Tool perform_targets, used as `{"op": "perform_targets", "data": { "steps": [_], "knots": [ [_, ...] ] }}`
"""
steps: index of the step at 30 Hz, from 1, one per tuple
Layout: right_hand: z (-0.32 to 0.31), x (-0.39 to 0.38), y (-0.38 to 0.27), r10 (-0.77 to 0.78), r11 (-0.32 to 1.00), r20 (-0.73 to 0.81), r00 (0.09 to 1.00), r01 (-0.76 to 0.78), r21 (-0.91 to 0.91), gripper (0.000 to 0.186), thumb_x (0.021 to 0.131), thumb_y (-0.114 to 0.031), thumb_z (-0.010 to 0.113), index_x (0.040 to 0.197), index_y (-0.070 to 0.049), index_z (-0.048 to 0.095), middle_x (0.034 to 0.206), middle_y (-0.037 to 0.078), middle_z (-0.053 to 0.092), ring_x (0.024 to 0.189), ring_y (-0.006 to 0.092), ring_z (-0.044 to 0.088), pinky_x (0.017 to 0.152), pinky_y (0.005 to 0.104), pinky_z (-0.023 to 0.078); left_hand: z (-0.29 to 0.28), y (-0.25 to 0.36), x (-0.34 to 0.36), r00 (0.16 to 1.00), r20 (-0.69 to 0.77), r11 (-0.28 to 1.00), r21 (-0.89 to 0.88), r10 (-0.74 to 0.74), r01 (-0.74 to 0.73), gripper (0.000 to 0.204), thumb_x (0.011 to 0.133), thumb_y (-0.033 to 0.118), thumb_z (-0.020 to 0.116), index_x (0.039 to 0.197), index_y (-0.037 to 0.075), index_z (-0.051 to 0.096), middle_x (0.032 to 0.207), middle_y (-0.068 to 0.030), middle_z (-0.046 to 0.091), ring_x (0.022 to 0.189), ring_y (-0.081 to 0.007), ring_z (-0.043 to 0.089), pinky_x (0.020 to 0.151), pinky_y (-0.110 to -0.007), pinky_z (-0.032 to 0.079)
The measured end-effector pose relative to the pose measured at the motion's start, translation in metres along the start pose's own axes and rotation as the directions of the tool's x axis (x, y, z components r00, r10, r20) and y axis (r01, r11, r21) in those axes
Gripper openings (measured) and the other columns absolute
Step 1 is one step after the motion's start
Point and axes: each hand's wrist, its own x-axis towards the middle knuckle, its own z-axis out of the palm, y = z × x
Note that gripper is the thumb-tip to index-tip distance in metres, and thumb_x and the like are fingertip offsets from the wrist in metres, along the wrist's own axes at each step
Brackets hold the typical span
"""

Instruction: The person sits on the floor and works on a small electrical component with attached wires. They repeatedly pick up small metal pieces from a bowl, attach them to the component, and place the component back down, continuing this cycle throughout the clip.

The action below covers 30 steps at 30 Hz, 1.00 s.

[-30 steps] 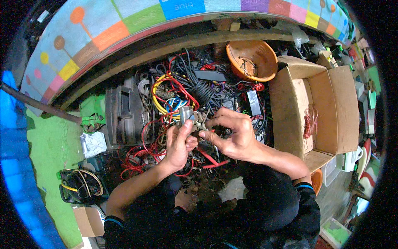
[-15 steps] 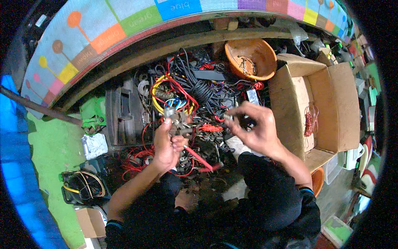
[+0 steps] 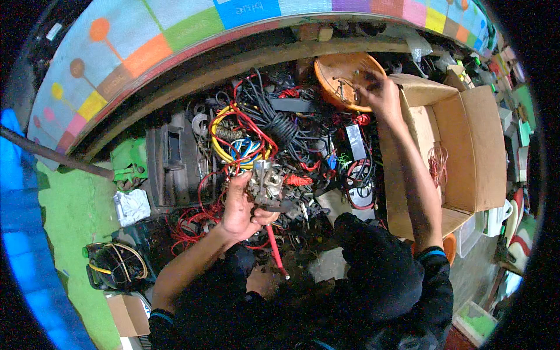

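Near the centre of the frame, your left hand (image 3: 238, 213) has its fingers wrapped around a grimy metal fitting (image 3: 269, 185); a red rod (image 3: 276, 252) juts out below it. At the upper right, your right hand (image 3: 384, 98) is at the orange bowl (image 3: 325, 74), near small metal pieces (image 3: 340, 90); I cannot tell whether those blurred fingers are released or pinching something.

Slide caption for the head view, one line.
Left hand grips a metal part above tangled cables; right hand is at the orange bowl near an open cardboard box.
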Motion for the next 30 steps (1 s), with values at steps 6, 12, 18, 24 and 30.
{"op": "perform_targets", "data": {
  "steps": [6, 12, 18, 24, 30],
  "knots": [
    [-0.015, -0.085, -0.159, -0.466, 0.829, 0.304, 0.831, 0.29, 0.478, 0.032, 0.074, -0.017, 0.077, 0.098, 0.0, 0.067, 0.089, 0.013, 0.066, 0.081, 0.0233, 0.065, 0.073, 0.0332, 0.05, 0.0, -0.003, 0.004, 0.999, 0.006, 0.997, 0.062, 0.042, -0.042, 0.062, 0.086, 0.065, 0.035, 0.095, 0.008, 0.057, 0.063, 0.0009, 0.049, 0.038, -0.0085, 0.026, 0.037, -0.023, 0.02],
    [-0.001, -0.108, -0.17, -0.51, 0.775, 0.262, 0.82, 0.306, 0.552, 0.022, 0.073, -0.011, 0.075, 0.086, 0.002, 0.065, 0.078, 0.015, 0.062, 0.072, 0.0308, 0.062, 0.062, 0.0379, 0.049, 0.017, -0.004, 0.0, 0.995, -0.08, 0.979, 0.2, 0.058, -0.041, 0.052, 0.094, 0.057, 0.026, 0.1, 0.013, 0.053, 0.058, 0.0042, 0.041, 0.043, -0.0066, 0.029, 0.04, -0.023, 0.021],
    [0.009, -0.122, -0.173, -0.434, 0.782, 0.156, 0.887, 0.284, 0.555, 0.009, 0.072, 0.003, 0.064, 0.079, 0.003, 0.06, 0.075, 0.015, 0.059, 0.068, 0.0312, 0.06, 0.059, 0.0364, 0.048, 0.016, -0.006, 0.002, 0.995, -0.085, 0.983, 0.178, 0.056, -0.04, 0.053, 0.094, 0.055, 0.028, 0.104, 0.012, 0.055, 0.061, 0.0045, 0.044, 0.044, -0.0049, 0.027, 0.04, -0.022, 0.019],
    [0.014, -0.13, -0.169, -0.335, 0.8, 0.125, 0.934, 0.212, 0.561, 0.011, 0.071, 0.008, 0.06, 0.08, 0.003, 0.059, 0.078, 0.015, 0.06, 0.07, 0.0295, 0.062, 0.062, 0.0354, 0.049, 0.02, -0.014, 0.008, 0.98, -0.154, 0.97, 0.225, 0.125, -0.089, 0.05, 0.096, 0.051, 0.026, 0.095, 0.01, 0.055, 0.055, 0.0069, 0.036, 0.043, -0.0048, 0.022, 0.041, -0.023, 0.016],
    [0.014, -0.132, -0.166, -0.287, 0.808, 0.084, 0.954, 0.194, 0.556, 0.007, 0.074, 0.007, 0.058, 0.08, 0.003, 0.059, 0.076, 0.014, 0.062, 0.071, 0.0247, 0.062, 0.062, 0.0335, 0.049, 0.027, -0.014, 0.013, 0.983, -0.135, 0.972, 0.219, 0.123, -0.092, 0.048, 0.096, 0.047, 0.025, 0.086, 0.009, 0.052, 0.052, 0.0066, 0.033, 0.041, -0.0057, 0.022, 0.04, -0.024, 0.016]
  ]
}}
